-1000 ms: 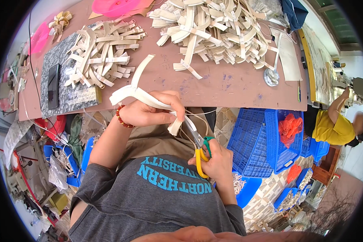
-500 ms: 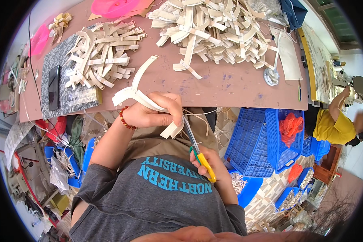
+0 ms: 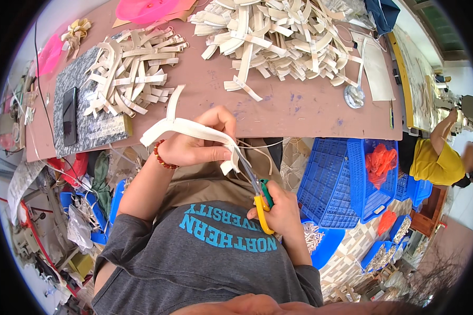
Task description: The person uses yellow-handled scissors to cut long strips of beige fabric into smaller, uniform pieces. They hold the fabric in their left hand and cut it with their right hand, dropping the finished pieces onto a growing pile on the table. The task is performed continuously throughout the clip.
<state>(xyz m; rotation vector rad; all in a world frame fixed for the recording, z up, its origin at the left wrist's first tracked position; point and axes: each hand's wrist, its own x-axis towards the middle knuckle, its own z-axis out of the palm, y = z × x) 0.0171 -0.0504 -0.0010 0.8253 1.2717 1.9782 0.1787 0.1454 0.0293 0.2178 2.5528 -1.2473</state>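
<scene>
Just over the near edge of the table, my left hand (image 3: 202, 144) pinches a cream Y-shaped strap (image 3: 184, 126) between thumb and fingers. One arm of the strap points up toward the table, and another end hangs down past my fingertips. My right hand (image 3: 285, 209) grips scissors (image 3: 261, 209) with one yellow and one green handle. Their blades reach up to the strap's lower end beside my left fingers; whether they touch it is hard to tell. Similar straps lie in a smaller pile (image 3: 134, 71) at the left and a larger pile (image 3: 278, 44) at the back.
Under the left pile is a speckled stone slab (image 3: 80, 71) bearing a black phone (image 3: 69, 116). A pink tray (image 3: 150, 10) sits at the back. Blue crates (image 3: 328, 184) stand on the floor at right, near a person in a yellow shirt (image 3: 437, 160).
My right hand has turned and risen slightly, bringing the scissor handles around so the green one faces right. The strap has tilted in my left hand, its upper arm swinging left and lower.
</scene>
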